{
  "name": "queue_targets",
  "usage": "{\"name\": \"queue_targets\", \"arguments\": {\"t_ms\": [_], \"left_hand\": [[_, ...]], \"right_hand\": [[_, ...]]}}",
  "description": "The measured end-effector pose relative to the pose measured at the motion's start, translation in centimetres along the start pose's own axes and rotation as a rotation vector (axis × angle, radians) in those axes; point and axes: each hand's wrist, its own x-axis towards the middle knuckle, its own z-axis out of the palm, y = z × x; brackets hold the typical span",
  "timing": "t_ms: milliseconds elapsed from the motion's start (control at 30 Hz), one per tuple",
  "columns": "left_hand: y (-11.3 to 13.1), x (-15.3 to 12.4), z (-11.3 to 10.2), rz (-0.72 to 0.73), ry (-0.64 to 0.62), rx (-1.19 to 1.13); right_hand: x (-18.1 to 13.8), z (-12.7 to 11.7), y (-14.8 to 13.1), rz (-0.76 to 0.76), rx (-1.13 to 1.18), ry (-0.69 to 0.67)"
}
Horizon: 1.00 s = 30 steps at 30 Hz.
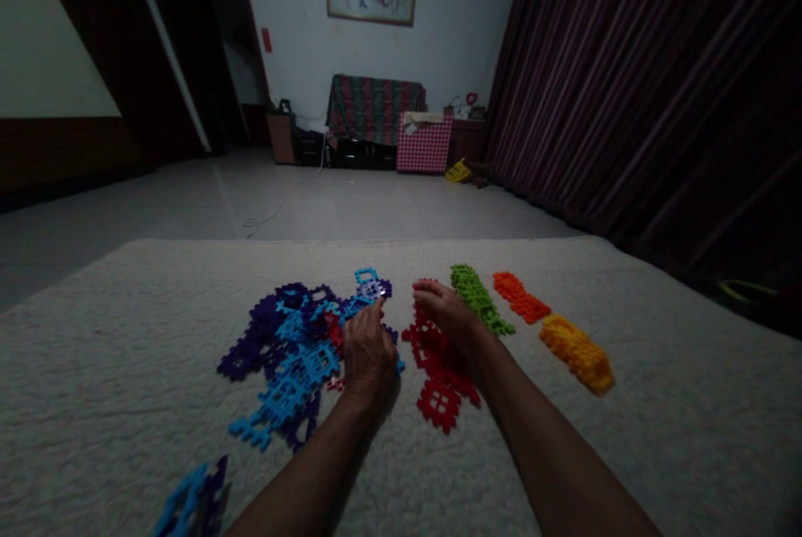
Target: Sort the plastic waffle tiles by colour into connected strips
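My left hand (368, 351) lies knuckles-up at the right edge of a mixed heap of blue and purple interlocking plastic tiles (289, 345); its fingers are curled together onto the heap, and what they pinch is hidden. My right hand (446, 309) rests on a row of red tiles (440, 387), fingers bent and pressed down at the row's far end. To the right lie sorted rows: green tiles (478, 298), orange tiles (520, 297) and yellow tiles (577, 352). All sit on a cream carpet (657, 403).
A few blue and purple tiles (193, 504) lie apart at the lower left. Dark striped curtains (657, 86) hang on the right. Beyond the carpet is tiled floor (326, 203), with a covered cabinet (374, 119) and checked box (424, 144) at the far wall.
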Motion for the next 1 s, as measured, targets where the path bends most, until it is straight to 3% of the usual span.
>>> {"name": "queue_targets", "arguments": {"t_ms": [100,200,633,867,1000], "left_hand": [[0.1,0.0,-0.1,0.002,-0.022,0.012],[0.1,0.0,0.0,0.004,-0.033,0.020],[-0.3,-0.4,0.5,0.050,0.008,0.046],[-0.2,-0.5,0.5,0.071,0.029,0.033],[-0.3,-0.5,0.5,0.084,0.031,0.037]], "right_hand": [[-0.4,-1.0,0.3,0.085,0.222,-0.020],[-0.6,-1.7,0.4,0.099,0.300,-0.035],[-0.3,-2.4,2.1,0.011,0.197,-0.030],[1.7,-2.7,0.4,-0.054,-0.075,0.343],[4.2,-1.3,0.1,-0.035,-0.517,0.511]]}}
